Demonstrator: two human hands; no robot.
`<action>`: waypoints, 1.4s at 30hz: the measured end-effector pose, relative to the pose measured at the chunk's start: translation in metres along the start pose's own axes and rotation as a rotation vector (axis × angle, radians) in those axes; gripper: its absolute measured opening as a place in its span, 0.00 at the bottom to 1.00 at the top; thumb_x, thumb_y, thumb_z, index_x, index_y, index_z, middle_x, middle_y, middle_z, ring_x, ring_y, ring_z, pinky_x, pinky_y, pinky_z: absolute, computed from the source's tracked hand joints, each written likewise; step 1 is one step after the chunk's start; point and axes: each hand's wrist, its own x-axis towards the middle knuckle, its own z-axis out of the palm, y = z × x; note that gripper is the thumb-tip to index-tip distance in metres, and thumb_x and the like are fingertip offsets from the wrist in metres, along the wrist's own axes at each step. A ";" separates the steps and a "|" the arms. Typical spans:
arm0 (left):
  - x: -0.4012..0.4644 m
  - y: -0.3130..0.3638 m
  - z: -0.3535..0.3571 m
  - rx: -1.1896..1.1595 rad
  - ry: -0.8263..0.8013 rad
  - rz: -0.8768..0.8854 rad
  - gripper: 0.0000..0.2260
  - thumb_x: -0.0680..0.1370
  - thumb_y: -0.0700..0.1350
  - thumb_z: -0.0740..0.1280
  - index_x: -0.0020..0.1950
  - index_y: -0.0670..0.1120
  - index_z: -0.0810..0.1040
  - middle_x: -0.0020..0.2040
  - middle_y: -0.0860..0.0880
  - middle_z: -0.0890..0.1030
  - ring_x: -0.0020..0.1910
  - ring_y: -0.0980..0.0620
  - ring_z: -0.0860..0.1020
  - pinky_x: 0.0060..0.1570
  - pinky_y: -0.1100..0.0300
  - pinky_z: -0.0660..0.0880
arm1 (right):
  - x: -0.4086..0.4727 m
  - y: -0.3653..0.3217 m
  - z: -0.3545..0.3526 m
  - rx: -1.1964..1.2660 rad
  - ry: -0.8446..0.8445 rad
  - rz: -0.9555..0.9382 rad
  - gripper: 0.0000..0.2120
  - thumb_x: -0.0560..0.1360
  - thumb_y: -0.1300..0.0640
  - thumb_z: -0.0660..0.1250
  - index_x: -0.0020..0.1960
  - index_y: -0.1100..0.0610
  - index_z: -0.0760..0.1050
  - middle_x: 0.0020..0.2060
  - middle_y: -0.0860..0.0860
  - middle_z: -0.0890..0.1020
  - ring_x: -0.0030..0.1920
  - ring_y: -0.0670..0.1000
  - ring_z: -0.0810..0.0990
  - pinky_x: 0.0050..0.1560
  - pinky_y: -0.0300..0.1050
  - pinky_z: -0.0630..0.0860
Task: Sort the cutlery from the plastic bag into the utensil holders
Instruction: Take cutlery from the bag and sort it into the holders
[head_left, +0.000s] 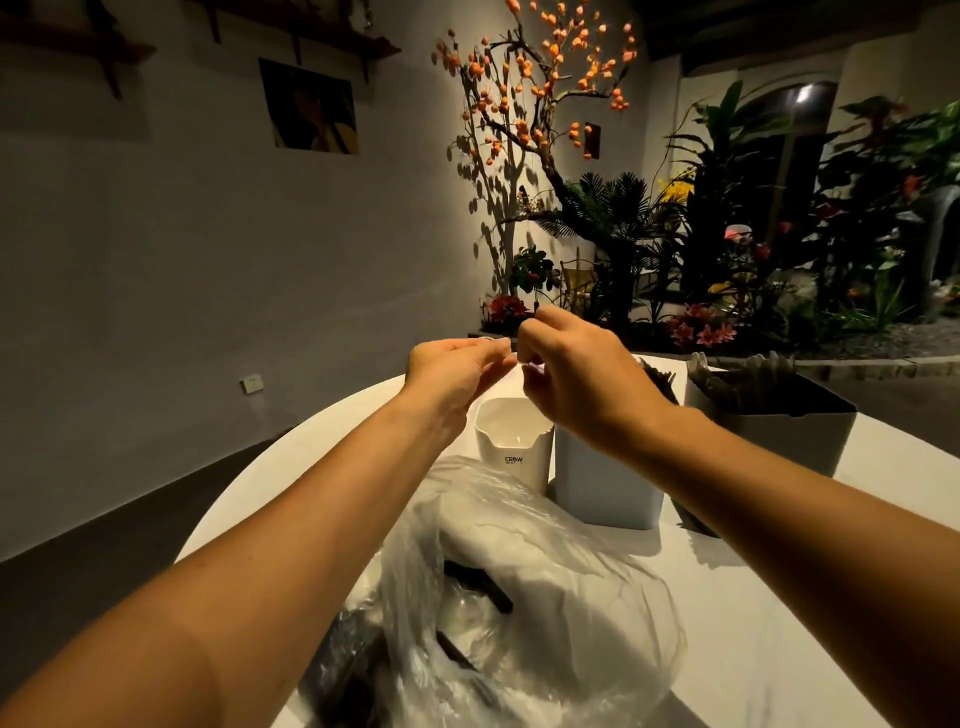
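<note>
Two hands meet above the utensil holders on a white counter (753, 597), pinching a small pale item between them.

From left: the left hand (457, 371) has fingers curled, fingertips pinching at the item's edge; the right hand (576, 374) pinches it from the other side; what the item is cannot be told. Below them stand a white holder (511, 447) marked CRBW, touching a taller pale holder (605, 483), and farther right a grey holder (774, 421) with dark utensils. Nearest the camera lies the crumpled clear plastic bag (519, 597), dark cutlery (480, 584) inside.
</note>
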 end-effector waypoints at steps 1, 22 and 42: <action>0.001 -0.001 -0.003 0.039 0.014 0.025 0.04 0.75 0.32 0.73 0.48 0.37 0.82 0.42 0.41 0.84 0.40 0.48 0.84 0.40 0.62 0.82 | 0.000 0.000 0.002 0.031 -0.041 0.012 0.07 0.73 0.58 0.73 0.47 0.57 0.76 0.44 0.50 0.77 0.39 0.49 0.77 0.36 0.40 0.76; 0.040 -0.022 -0.065 0.812 -0.114 0.384 0.20 0.80 0.36 0.67 0.71 0.48 0.70 0.56 0.47 0.79 0.50 0.50 0.81 0.52 0.53 0.82 | 0.037 -0.002 0.060 -0.201 -0.350 0.159 0.04 0.75 0.65 0.68 0.46 0.58 0.78 0.41 0.56 0.79 0.40 0.56 0.78 0.38 0.48 0.75; 0.007 -0.020 -0.070 0.791 -0.197 0.304 0.04 0.84 0.48 0.61 0.55 0.48 0.72 0.46 0.46 0.80 0.44 0.49 0.79 0.40 0.56 0.75 | 0.040 -0.022 0.038 0.044 -0.387 0.371 0.07 0.77 0.58 0.66 0.45 0.59 0.80 0.40 0.56 0.83 0.40 0.56 0.82 0.44 0.53 0.82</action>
